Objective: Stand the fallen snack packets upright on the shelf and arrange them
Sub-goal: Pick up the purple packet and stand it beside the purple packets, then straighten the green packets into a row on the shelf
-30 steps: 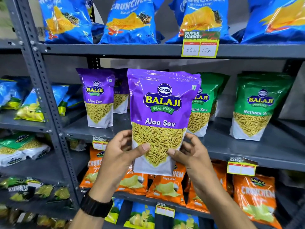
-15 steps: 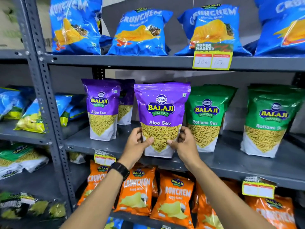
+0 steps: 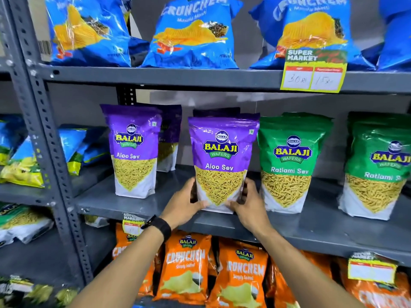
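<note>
A purple Aloo Sev packet [image 3: 221, 152] stands upright on the grey middle shelf [image 3: 169, 203], its base resting on the shelf. My left hand [image 3: 184, 204] grips its lower left corner and my right hand [image 3: 248, 204] grips its lower right corner. Another purple packet's top [image 3: 215, 112] shows just behind it. A second upright Aloo Sev packet [image 3: 133, 150] stands to the left, with one more [image 3: 170, 134] behind that. Two green Ratlami Sev packets [image 3: 291, 161] [image 3: 378, 170] stand upright to the right.
Blue Crunchem bags [image 3: 191, 36] line the top shelf, with a yellow price tag [image 3: 313, 72] on its edge. Orange Crunchem bags [image 3: 186, 265] fill the shelf below. Fallen blue and yellow packets [image 3: 24, 165] lie in the left bay beyond the grey upright post [image 3: 44, 138].
Both hands carried the purple Aloo Sev packet from mid-air forward and down onto the middle shelf, setting it between the left purple packet and the green one.
</note>
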